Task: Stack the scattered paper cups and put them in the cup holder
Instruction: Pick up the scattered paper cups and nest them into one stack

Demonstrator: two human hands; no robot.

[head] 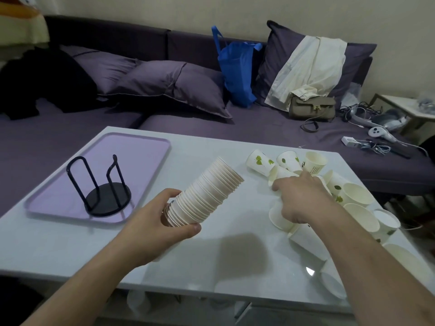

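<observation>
You were roughly midway. Your left hand (162,220) had its grip wrapped round the base of a long stack of nested paper cups (204,194), held tilted above the surface (223,267). Your right hand (301,198) reached into the scattered cups (357,196) at the right, fingers curled on one cup, it seemed. Many lay loose there. The black wire cup holder (103,189) stood empty on the lilac tray (146,147), so loading remained.

Left hand (162,220) grips a tilted cup stack (207,194); right hand (299,196) reaches among scattered cups (357,196).
</observation>
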